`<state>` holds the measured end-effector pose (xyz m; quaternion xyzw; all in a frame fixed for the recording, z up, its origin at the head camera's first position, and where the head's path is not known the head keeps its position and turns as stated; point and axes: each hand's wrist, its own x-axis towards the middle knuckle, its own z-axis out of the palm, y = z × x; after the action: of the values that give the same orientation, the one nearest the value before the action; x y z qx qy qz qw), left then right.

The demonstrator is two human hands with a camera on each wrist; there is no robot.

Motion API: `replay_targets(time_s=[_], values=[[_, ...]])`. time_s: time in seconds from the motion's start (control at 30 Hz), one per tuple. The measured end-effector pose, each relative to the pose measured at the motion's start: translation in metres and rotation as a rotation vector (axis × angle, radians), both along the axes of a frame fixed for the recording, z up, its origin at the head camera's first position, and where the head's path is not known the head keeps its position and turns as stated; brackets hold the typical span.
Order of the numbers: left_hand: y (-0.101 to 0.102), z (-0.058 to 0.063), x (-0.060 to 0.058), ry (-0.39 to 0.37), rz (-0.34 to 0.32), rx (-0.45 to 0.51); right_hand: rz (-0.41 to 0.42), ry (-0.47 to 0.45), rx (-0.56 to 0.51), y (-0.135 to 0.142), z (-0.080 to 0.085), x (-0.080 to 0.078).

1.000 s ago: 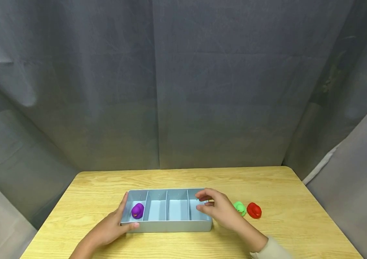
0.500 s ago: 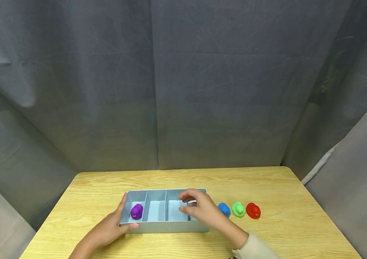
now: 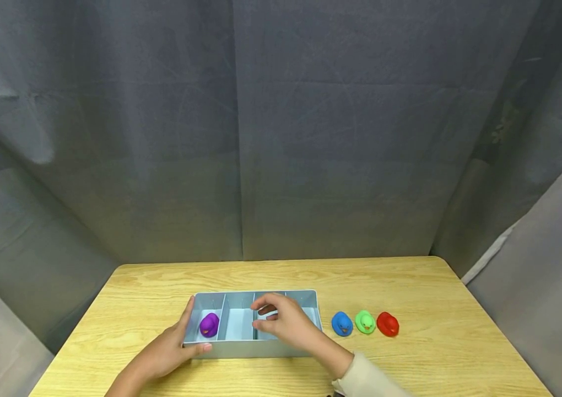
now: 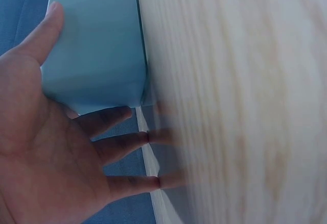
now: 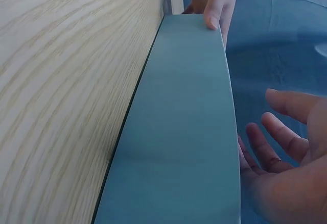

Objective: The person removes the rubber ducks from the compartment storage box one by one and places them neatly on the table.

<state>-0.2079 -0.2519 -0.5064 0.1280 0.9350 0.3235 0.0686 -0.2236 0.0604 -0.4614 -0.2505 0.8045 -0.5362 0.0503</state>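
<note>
A grey-blue divided box (image 3: 241, 348) with several compartments stands on the table. My left hand (image 3: 164, 348) holds its left end, thumb on the front wall and fingers along the side; the left wrist view shows the fingers (image 4: 120, 147) spread by the corner, tips at the tabletop. A purple rubber duck (image 3: 209, 325) sits in the leftmost compartment. My right hand (image 3: 283, 321) hovers over the third compartment from the left, thumb and fingers apart with nothing between them. Right of the box, a blue duck (image 3: 342, 323), a green duck (image 3: 365, 321) and a red duck (image 3: 388, 324) stand in a row.
The light wooden table (image 3: 439, 353) has its far edge against a grey curtain (image 3: 335, 165). More curtain hangs on both sides.
My right hand has moved left from the box's right end to over the third compartment, uncovering the blue duck. The left hand and the ducks stay about where they were.
</note>
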Motion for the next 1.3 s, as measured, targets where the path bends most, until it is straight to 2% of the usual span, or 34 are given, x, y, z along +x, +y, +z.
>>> replay_targets(time_s=[0.17, 0.53, 0.7, 1.07, 1.3], values=[[0.001, 0.001, 0.001, -0.015, 0.005, 0.018, 0.017, 0.001, -0.009, -0.012, 0.001, -0.001], [0.000, 0.002, 0.001, -0.025, -0.009, 0.032, 0.057, -0.023, 0.049, -0.046, 0.000, -0.006], [-0.001, 0.002, 0.001, -0.035, -0.022, 0.038, 0.091, -0.008, 0.109, -0.061, -0.004, -0.009], [-0.002, 0.001, 0.000, -0.028, -0.026, 0.018, 0.073, 0.058, 0.302, -0.083, 0.000, -0.014], [-0.002, 0.002, 0.001, -0.027, -0.030, 0.032, 0.091, 0.020, 0.315, -0.096, -0.004, -0.019]])
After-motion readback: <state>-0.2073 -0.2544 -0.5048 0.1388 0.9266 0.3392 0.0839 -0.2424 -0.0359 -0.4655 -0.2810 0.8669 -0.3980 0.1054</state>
